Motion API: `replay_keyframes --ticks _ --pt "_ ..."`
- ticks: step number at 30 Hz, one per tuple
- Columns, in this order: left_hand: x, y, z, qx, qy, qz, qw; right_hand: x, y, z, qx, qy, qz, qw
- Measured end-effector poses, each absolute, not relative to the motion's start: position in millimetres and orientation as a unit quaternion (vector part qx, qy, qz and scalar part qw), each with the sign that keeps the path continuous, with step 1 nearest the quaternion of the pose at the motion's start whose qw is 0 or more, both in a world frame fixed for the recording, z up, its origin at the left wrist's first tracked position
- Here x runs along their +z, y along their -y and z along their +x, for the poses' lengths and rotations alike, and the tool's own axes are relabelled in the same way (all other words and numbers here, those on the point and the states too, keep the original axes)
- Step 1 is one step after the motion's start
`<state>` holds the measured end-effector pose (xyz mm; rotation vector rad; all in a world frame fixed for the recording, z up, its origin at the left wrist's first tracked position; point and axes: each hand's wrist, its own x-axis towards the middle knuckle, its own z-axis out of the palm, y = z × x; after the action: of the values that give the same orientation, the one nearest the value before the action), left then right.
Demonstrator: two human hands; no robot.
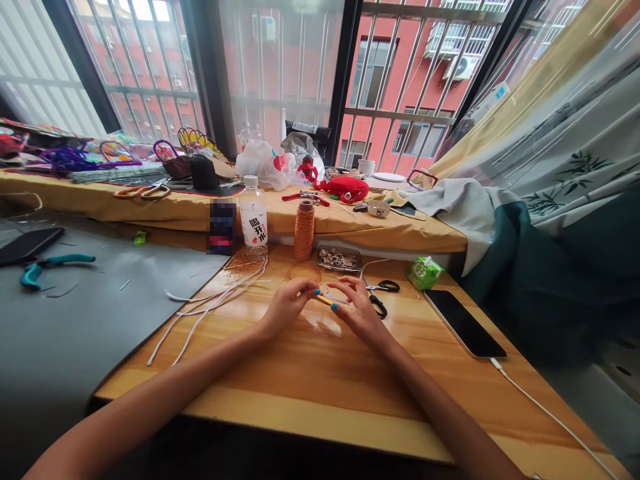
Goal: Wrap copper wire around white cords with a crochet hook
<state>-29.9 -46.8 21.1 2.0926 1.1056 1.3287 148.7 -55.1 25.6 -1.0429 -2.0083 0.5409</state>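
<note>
Over the wooden table, my left hand (290,300) has its thumb and forefinger pinched on one end of a thin yellowish strip (327,300), too small to name more exactly. My right hand (357,310) is close by on the other side, its fingers curved and apart, with the thumb near the strip. A thin white piece shows between the hands. Loops of orange thread (305,272) lie just beyond them, in front of an upright orange thread spool (304,232). Black-handled scissors (379,305) lie right of my right hand, partly hidden by it.
Behind the hands are a clear tray of small pieces (340,258) and a water bottle (254,217). White cords (215,301) lie left. A green carton (424,273) and a charging phone (465,323) are right. Teal pliers (55,263) rest on the grey mat. The sill (400,230) is cluttered.
</note>
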Motion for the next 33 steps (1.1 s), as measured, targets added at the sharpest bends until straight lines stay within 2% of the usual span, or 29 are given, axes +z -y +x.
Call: replay_keyframes --ticks 6,10,13,19,22,27,33 --pt "20.3 49.6 -29.9 0.498 -0.336 0.796 0.071 31.5 57.4 148.0 0.201 0.817 -0.368 0.395" --pt "19.6 51.1 -30.1 0.498 -0.326 0.802 0.056 31.8 58.3 148.5 0.109 0.829 -0.377 0.399" --pt "19.8 51.1 -30.3 0.490 -0.315 0.811 0.055 32.7 58.5 149.9 0.048 0.855 -0.362 0.367" --pt "20.7 51.0 -31.2 0.477 -0.278 0.834 0.025 32.4 59.0 148.4 0.005 0.881 -0.348 0.321" --pt "20.7 50.1 -32.9 0.437 -0.281 0.854 -0.005 28.6 57.9 147.3 -0.010 0.873 -0.364 0.324" --pt "20.4 48.9 -33.2 0.357 -0.294 0.883 -0.081 25.6 57.8 148.5 -0.104 0.875 -0.350 0.318" --pt "20.6 50.8 -30.3 0.319 -0.299 0.892 -0.114 29.2 61.7 150.7 -0.198 0.900 -0.301 0.246"
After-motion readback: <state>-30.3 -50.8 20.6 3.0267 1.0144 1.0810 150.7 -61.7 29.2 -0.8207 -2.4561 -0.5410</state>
